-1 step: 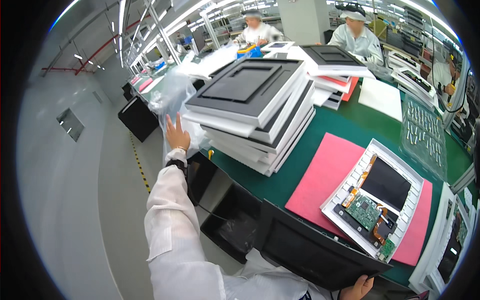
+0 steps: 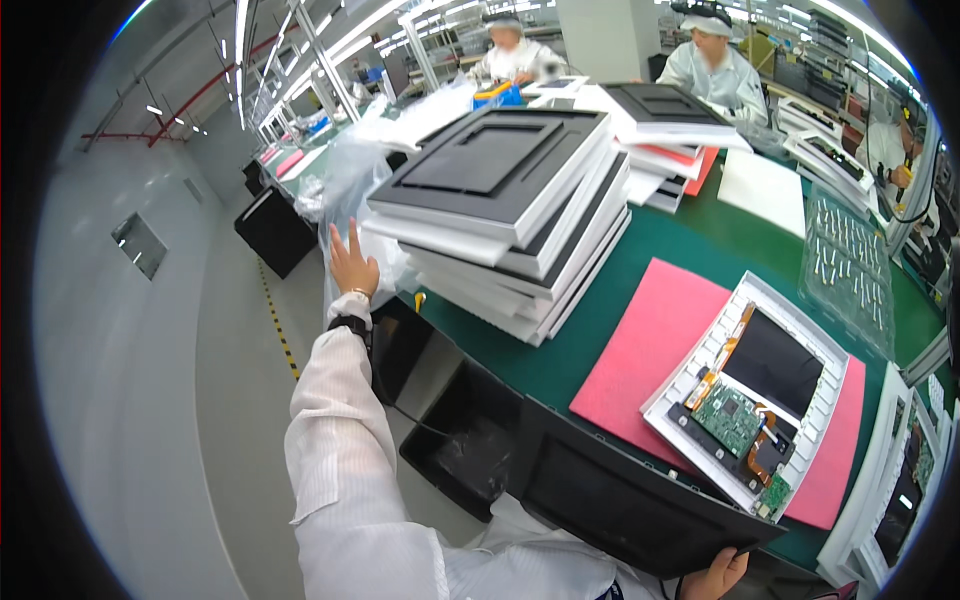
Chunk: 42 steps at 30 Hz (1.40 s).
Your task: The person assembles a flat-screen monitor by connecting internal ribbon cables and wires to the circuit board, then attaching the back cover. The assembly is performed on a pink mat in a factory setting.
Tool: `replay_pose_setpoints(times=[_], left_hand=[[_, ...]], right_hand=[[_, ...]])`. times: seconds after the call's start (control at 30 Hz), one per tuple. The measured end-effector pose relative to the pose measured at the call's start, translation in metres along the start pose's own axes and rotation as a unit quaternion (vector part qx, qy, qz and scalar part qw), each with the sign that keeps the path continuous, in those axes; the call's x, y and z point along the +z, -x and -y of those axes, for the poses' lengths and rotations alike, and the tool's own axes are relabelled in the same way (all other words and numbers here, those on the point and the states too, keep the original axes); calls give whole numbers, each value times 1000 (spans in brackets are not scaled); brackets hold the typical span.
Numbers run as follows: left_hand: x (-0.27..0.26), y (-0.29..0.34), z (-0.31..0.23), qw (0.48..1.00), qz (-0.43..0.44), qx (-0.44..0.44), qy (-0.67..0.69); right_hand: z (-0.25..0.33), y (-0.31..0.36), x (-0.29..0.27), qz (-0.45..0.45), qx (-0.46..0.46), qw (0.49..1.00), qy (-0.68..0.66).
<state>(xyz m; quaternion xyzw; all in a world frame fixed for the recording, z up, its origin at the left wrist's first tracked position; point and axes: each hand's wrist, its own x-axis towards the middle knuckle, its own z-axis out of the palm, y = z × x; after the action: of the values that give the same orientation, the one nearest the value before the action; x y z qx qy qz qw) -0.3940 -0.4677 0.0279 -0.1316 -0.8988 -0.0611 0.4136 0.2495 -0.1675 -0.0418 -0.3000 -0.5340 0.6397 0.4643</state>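
Observation:
My left hand [image 2: 353,265] is stretched out with its fingers apart, against or just beside a crumpled clear plastic bag [image 2: 352,190]; whether they touch I cannot tell. To its right rises a stack of black-and-white framed panels [image 2: 480,165], slightly skewed. At the lower edge my right hand [image 2: 716,575] grips the corner of a black panel [image 2: 610,490], which leans tilted along the table's front edge. Just beyond that panel, a white device housing [image 2: 655,420] lies open, showing a green circuit board [image 2: 728,418] and a dark flat part [image 2: 775,365]. A pink foam mat [image 2: 640,350] is under it.
A clear tray of small metal parts [image 2: 848,250] sits at the right, with another opened housing [image 2: 900,480] nearer me. A black bin [image 2: 460,430] stands below the table edge. Two people in white [image 2: 715,75] work across the green table [image 2: 700,235]. A white sheet [image 2: 760,193] lies there.

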Motion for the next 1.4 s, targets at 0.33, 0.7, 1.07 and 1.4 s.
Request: replay_pose_setpoints(times=[0.33,0.7,1.07,1.4], left_hand=[[-21,54,82,961,36,-102,257],[-274,117,-140,872,-36,179,453],[-384,156,-264,697,-383,421,436],[-391,150,-298,667,-366,443,474]], right_hand=[[1,0,-8,86,-11,989,-121],[39,-8,-46,-46,-30,972,-230],[80,-5,-78,-170,-50,929,-325],[82,-21,-89,-213,-58,926,-305]])
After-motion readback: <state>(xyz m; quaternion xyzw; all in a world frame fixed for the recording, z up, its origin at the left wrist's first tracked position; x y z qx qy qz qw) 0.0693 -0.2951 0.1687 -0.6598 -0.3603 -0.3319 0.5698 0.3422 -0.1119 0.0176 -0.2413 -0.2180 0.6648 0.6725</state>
